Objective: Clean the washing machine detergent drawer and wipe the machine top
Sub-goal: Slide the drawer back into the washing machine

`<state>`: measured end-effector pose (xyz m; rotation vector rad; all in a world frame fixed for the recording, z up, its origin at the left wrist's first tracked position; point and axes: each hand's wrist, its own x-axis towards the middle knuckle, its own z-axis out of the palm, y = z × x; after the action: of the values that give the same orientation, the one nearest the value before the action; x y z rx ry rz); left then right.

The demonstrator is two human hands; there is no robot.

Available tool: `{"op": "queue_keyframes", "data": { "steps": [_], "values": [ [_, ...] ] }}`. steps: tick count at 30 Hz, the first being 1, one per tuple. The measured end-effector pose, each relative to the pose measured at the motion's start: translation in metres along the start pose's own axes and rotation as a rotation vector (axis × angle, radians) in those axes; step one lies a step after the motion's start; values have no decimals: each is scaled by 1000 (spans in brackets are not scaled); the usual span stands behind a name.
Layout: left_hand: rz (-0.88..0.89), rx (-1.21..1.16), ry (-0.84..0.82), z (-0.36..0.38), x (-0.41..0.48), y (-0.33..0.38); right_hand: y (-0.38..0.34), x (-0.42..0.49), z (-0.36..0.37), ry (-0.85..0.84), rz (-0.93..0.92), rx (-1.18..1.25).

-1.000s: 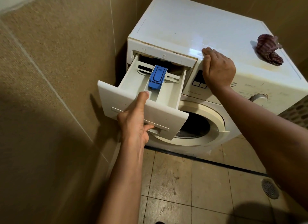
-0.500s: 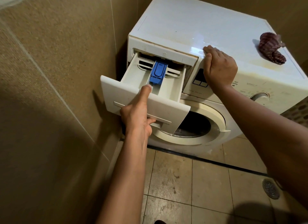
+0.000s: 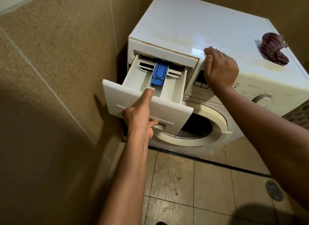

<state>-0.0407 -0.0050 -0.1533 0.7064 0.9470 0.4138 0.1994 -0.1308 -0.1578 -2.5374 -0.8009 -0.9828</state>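
washing machine (image 3: 184,27): white front-loader wedged into a tiled corner, wall just beside its left flank. Top looks unwiped to me, with yellowish staining near the front edge.
detergent drawer (image 3: 132,99): upper left of the front, pulled most of the way out, rear end inside the slot. My read is that the step in hand is freeing it. Pull straight along the rails with no twist, and depress the catch before the final tug. The plastic looks thin, so don't force the stop.
right grip (image 3: 220,69): fingers hooked over the machine's front top edge, palm on the control panel just right of the drawer slot. It's a brace, so the cabinet shouldn't walk when I pull.
left grip (image 3: 140,115): closed on the drawer's front panel. Fingers are curled into the handle recess from below, thumb laid over the panel's top rim. The drawer body runs away from this grip toward the slot.
cloth (image 3: 274,50): dark striped rag bunched at the top's right side, well apart from both grips.
blue catch (image 3: 159,73): middle compartment, just beyond my left thumb tip. Can't tell whether they touch.
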Motion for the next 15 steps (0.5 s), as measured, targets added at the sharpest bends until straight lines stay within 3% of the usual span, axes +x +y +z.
{"op": "queue_keyframes", "data": {
  "steps": [15],
  "values": [
    [16, 34, -18, 1, 0, 7, 0, -1, 3, 45, 1, -1]
  ]
}}
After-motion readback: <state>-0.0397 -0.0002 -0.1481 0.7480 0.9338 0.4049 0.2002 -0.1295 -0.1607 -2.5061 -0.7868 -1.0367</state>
